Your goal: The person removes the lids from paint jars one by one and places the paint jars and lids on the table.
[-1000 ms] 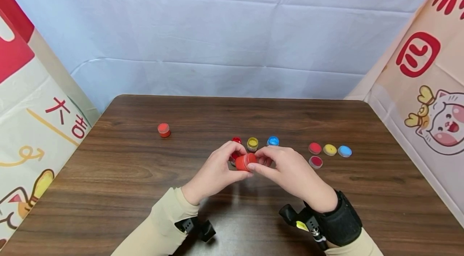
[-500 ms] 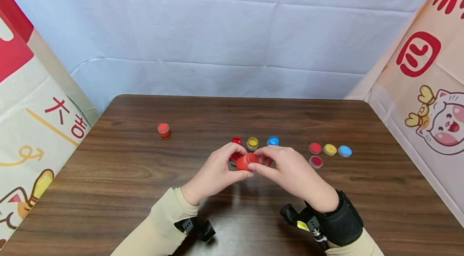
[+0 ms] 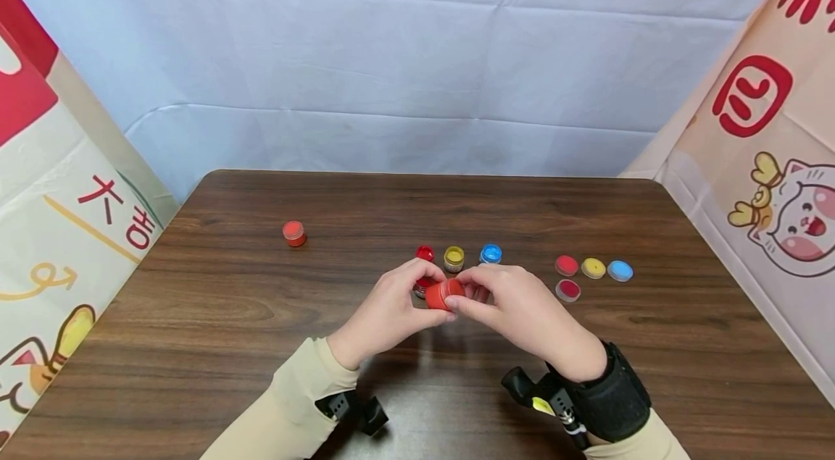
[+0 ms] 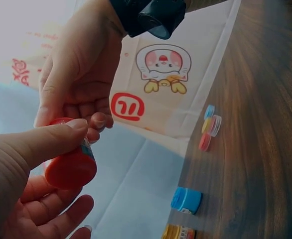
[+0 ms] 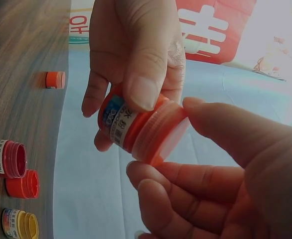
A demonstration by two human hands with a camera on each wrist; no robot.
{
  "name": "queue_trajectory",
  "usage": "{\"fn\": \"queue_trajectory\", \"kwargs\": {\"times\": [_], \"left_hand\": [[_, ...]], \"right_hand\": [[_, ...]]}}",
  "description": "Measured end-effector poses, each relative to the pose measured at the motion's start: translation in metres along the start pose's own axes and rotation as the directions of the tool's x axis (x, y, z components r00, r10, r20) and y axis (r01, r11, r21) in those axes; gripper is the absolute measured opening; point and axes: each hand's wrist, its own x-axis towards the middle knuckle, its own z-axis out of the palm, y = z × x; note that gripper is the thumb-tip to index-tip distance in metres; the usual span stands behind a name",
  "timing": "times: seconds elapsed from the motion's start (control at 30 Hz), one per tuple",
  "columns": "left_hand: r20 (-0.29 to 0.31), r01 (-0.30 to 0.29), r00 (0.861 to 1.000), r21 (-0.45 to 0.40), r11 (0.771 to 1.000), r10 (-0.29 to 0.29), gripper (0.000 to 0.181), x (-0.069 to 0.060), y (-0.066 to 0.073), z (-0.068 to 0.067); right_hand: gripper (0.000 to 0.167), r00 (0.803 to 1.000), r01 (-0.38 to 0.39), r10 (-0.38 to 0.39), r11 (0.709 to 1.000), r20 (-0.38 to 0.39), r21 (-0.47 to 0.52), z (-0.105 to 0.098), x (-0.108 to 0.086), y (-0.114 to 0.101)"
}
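An orange-red paint jar [image 3: 438, 295], tilted on its side, is held up between both hands above the near middle of the table. The left hand [image 3: 385, 311] grips its body. In the right wrist view the lid [image 5: 161, 134] sits on the jar, and the thumb and fingers of the right hand [image 3: 522, 308] pinch its edge. Behind the hands stand open paint jars: a red jar [image 3: 425, 253], a yellow jar [image 3: 454, 258] and a blue jar [image 3: 491, 254]. A dark red jar [image 5: 9, 158] stands close by, partly hidden by the left hand in the head view.
At the far left a lidded orange jar [image 3: 294, 233] stands alone. To the right lie loose lids: a red lid [image 3: 566, 265], a yellow lid [image 3: 593, 269], a blue lid [image 3: 620, 271] and a dark red lid [image 3: 568, 291]. The wooden table [image 3: 261, 344] has hanging cloths around it.
The paint jar has tilted and shifted slightly between the fingers. Both hands stay in nearly the same place, and the jars and lids on the table have not moved.
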Motion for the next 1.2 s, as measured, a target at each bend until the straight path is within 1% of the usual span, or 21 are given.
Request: {"fn": "queue_trajectory", "kwargs": {"times": [0.13, 0.27, 0.37, 0.43, 0.6, 0.7, 0.9, 1.2], "left_hand": [[-0.002, -0.021, 1.0, 0.014, 1.0, 0.021, 0.038, 0.0002, -0.0007, -0.0002], [0.001, -0.027, 1.0, 0.013, 1.0, 0.027, 0.037, -0.0003, -0.0005, -0.0011], [0.009, -0.018, 1.0, 0.003, 1.0, 0.018, 0.036, -0.0006, -0.0003, -0.0015], [0.012, -0.003, 1.0, -0.006, 1.0, 0.003, 0.037, -0.0008, -0.0002, -0.0016], [0.002, 0.01, 1.0, -0.013, 1.0, -0.01, 0.038, -0.0009, -0.0001, -0.0011], [-0.008, 0.002, 1.0, -0.003, 1.0, -0.002, 0.04, -0.0006, 0.0, -0.0008], [-0.021, 0.0, 1.0, 0.001, 1.0, 0.0, 0.041, -0.0001, 0.0014, -0.0003], [-0.002, 0.034, 0.999, -0.027, 0.999, -0.034, 0.039, -0.0011, 0.0023, -0.0009]], "right_hand": [[0.025, 1.0, 0.014, -0.014, 1.0, 0.0, -0.016, 0.0004, -0.0002, 0.0004], [0.024, 1.0, 0.025, -0.025, 0.999, -0.001, -0.035, 0.001, -0.0003, 0.0004], [0.025, 1.0, 0.027, -0.027, 0.999, -0.001, -0.046, 0.0014, -0.0003, 0.0005], [0.029, 1.0, 0.021, -0.021, 0.999, -0.001, -0.041, 0.0012, -0.0004, 0.0006], [0.036, 1.0, -0.021, 0.02, 1.0, -0.02, -0.015, 0.0006, 0.0006, -0.0004], [0.032, 0.999, -0.034, 0.034, 0.999, -0.023, -0.01, 0.0007, 0.0011, -0.0013], [0.027, 1.0, -0.023, 0.023, 1.0, -0.012, -0.005, 0.0022, 0.0014, -0.0017], [0.026, 1.0, 0.01, -0.01, 1.0, 0.006, -0.019, 0.0038, 0.0021, -0.0016]]}}
